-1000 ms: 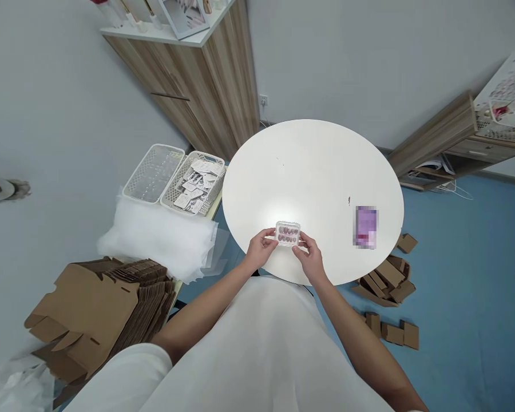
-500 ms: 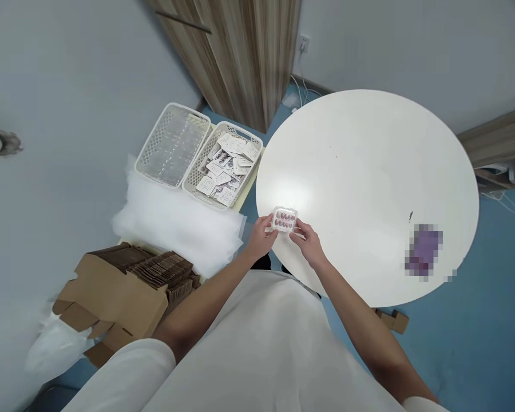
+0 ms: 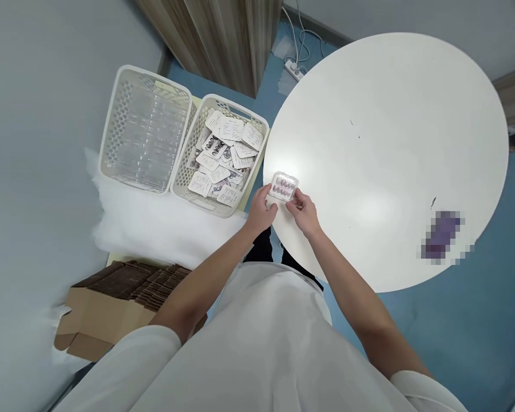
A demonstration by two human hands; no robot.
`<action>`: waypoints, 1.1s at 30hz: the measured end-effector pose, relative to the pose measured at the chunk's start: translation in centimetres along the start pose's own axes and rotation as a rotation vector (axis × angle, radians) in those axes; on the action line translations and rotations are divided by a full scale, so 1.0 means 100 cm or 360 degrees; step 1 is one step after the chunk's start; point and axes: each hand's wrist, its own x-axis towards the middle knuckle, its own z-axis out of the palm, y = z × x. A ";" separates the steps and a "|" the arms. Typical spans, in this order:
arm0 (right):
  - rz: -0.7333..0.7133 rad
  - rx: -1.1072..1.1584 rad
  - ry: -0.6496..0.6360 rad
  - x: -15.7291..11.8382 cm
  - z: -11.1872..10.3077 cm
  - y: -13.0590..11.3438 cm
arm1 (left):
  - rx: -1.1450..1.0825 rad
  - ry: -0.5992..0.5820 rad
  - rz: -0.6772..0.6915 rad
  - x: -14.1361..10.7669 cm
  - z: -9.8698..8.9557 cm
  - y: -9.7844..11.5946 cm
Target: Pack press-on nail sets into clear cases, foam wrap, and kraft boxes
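A small clear plastic case (image 3: 284, 186) holds two rows of pinkish-purple press-on nails. It is at the near left edge of the round white table (image 3: 386, 143); I cannot tell whether it rests on the top or is held just above. My right hand (image 3: 304, 213) pinches its lower right corner between thumb and fingers. At the case's left side, the fingertips of my left hand (image 3: 261, 210) touch the edge. The left thumb is spread away from it, below the case.
Left of the table stand a white basket (image 3: 108, 134) of clear plastic cases and another basket (image 3: 264, 143) of printed cards. White packing sheets (image 3: 146, 226) and a carton (image 3: 98, 320) of flat brown cardboard lie nearer. A blurred purple item (image 3: 442, 234) is on the table's right.
The view has shifted, so the table and baskets appear higher and larger. My left thumb has moved off the case's lower edge. My right hand keeps its grip on the corner.
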 end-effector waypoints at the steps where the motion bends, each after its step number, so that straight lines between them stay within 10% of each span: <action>1: 0.0001 0.0006 0.0012 0.001 0.001 0.001 | -0.0016 -0.0009 -0.0007 0.000 0.000 0.000; 22: 0.0117 0.0254 0.0036 -0.013 0.000 0.009 | -0.0078 0.0011 -0.0039 -0.019 0.001 -0.009; 33: 0.0256 0.0192 -0.0185 -0.087 -0.059 0.021 | -0.0160 0.0282 -0.0071 -0.105 0.001 0.023</action>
